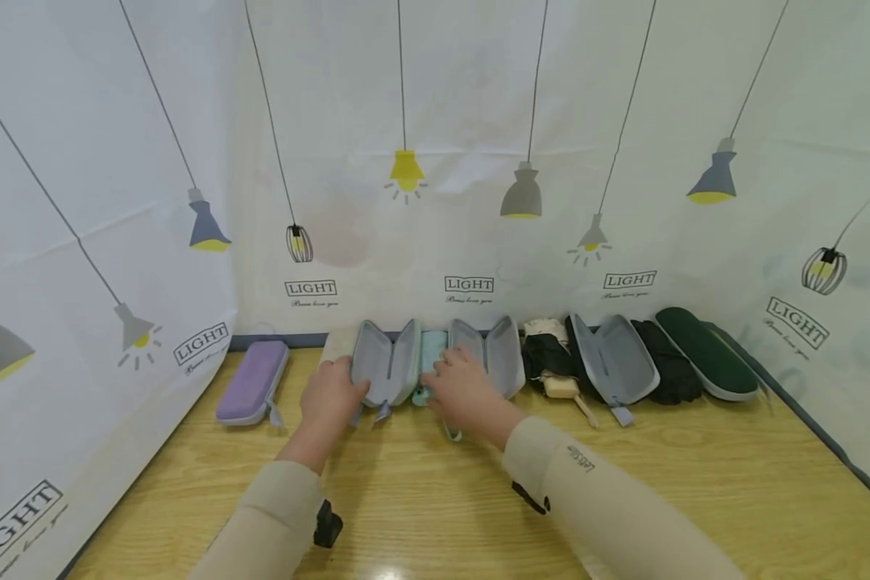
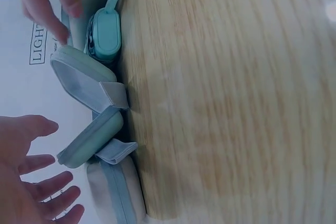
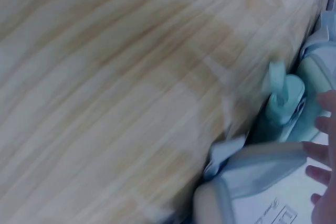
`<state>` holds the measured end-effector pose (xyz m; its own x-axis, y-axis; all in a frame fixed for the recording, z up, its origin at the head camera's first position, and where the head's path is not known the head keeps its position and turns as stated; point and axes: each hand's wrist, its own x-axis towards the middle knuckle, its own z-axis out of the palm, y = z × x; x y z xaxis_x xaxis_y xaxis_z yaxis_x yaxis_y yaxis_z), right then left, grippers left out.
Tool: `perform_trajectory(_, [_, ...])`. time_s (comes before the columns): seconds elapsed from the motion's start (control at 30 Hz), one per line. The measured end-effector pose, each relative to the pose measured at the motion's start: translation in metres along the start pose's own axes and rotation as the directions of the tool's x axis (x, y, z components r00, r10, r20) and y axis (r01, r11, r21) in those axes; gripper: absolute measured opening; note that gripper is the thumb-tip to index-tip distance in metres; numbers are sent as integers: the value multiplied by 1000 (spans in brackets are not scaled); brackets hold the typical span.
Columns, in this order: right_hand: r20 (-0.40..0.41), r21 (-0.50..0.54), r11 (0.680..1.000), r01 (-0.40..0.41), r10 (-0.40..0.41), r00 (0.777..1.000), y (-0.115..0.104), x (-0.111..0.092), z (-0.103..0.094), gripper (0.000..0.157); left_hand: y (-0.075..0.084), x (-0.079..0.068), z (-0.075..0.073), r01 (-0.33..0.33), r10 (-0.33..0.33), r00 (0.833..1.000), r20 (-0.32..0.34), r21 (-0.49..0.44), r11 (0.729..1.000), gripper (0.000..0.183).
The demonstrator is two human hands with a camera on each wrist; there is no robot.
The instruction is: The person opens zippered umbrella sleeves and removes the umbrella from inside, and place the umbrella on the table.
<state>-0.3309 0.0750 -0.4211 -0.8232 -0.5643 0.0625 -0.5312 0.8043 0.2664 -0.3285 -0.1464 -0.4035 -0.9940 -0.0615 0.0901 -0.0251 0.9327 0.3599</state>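
Note:
Between my hands an unzipped pale green case (image 2: pixel 79 72) stands spread in a V, its grey lining showing. Left of it, my left hand (image 1: pixel 332 392) has its fingers apart; in the left wrist view they are beside the case, holding nothing. My right hand (image 1: pixel 466 388) reaches over a teal folding umbrella (image 2: pixel 106 31), whose handle and strap face the front. In the left wrist view its fingertips (image 2: pixel 62 36) are close to the green case's edge; whether they touch it is unclear. Behind the right hand stands another unzipped case (image 1: pixel 503 354) with grey lining.
A zipped purple case (image 1: pixel 254 383) lies at the left, a beige case (image 1: pixel 337 345) beside the left hand. To the right are a black umbrella (image 1: pixel 551 354) with a beige handle, a third unzipped case (image 1: pixel 619 354), a black bundle (image 1: pixel 667 366) and a dark green case (image 1: pixel 706 350).

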Motion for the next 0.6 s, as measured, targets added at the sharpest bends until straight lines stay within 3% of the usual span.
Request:
perform_trajectory(0.27, [-229, 22, 1000, -4, 9, 973, 39, -35, -6, 38, 14, -5, 2, -96, 97, 993, -70, 28, 995, 50])
perform_trajectory(0.43, [-268, -19, 996, -91, 83, 960, 70, -59, -5, 37, 36, -8, 2, -134, 135, 989, -64, 20, 991, 47])
perform_trajectory(0.6, [-315, 40, 989, -146, 151, 937, 101, -86, -2, 39, 57, -14, 8, -210, 213, 976, -51, 61, 976, 43])
